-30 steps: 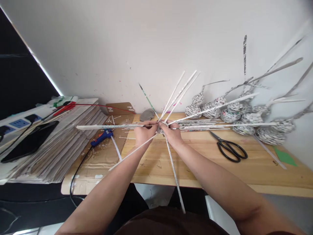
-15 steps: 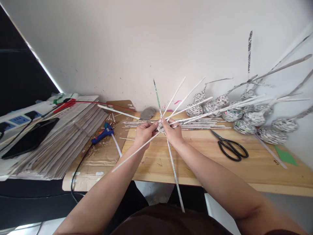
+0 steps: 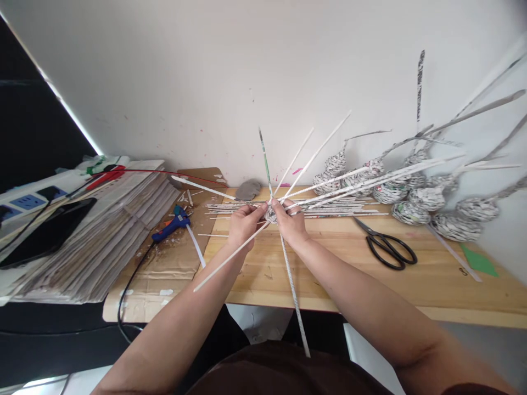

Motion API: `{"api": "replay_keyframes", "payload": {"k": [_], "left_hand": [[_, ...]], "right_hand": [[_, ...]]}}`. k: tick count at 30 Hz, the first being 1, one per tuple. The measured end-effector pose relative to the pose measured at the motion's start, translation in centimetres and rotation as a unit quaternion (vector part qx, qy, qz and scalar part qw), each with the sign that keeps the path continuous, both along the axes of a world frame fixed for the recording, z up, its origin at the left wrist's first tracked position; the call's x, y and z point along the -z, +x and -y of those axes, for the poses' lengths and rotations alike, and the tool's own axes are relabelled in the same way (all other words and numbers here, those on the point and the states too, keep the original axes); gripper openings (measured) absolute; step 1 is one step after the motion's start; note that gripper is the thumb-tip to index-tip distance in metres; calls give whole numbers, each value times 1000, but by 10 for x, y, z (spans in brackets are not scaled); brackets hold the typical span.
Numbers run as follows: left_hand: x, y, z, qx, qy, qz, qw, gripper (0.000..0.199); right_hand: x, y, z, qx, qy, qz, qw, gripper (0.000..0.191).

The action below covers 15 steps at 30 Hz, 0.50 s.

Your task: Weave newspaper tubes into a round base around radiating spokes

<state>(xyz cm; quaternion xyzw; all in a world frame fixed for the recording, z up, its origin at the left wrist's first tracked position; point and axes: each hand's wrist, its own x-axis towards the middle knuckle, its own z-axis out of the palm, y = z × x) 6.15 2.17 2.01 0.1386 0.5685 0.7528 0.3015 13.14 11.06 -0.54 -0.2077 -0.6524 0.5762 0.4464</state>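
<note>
Between my hands is a small round weave of rolled paper (image 3: 272, 214), with several long paper sticks fanning out from its centre. My left hand (image 3: 247, 220) pinches its left edge, thumb on top. My right hand (image 3: 290, 221) grips the right side, its thumb beside the other thumb and its fingers partly hidden under the sticks. One stick (image 3: 293, 291) points down toward my body, and another (image 3: 230, 258) passes over my left forearm. Behind the weave, a bundle of loose paper sticks (image 3: 341, 207) lies across the wooden table (image 3: 329, 280).
Black scissors (image 3: 389, 247) lie right of my hands. Woven paper gourd shapes (image 3: 457, 226) stand at the back right. On the left are a blue glue gun (image 3: 173, 225) on cardboard (image 3: 154, 296), stacked paper (image 3: 111, 241), a phone (image 3: 51, 233) and a power strip (image 3: 27, 203).
The sticks at the right have shifted, one now leaning lower among the long ones. The left-pointing sticks have moved slightly right. Both hands keep their hold on the weave.
</note>
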Motion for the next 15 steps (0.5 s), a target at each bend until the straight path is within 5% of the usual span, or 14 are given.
{"api": "replay_keyframes", "payload": {"k": [15], "left_hand": [[4, 0, -4, -15, -12, -61, 998, 35]], "right_hand": [[3, -2, -1, 4, 15, 8, 1000, 36]]}}
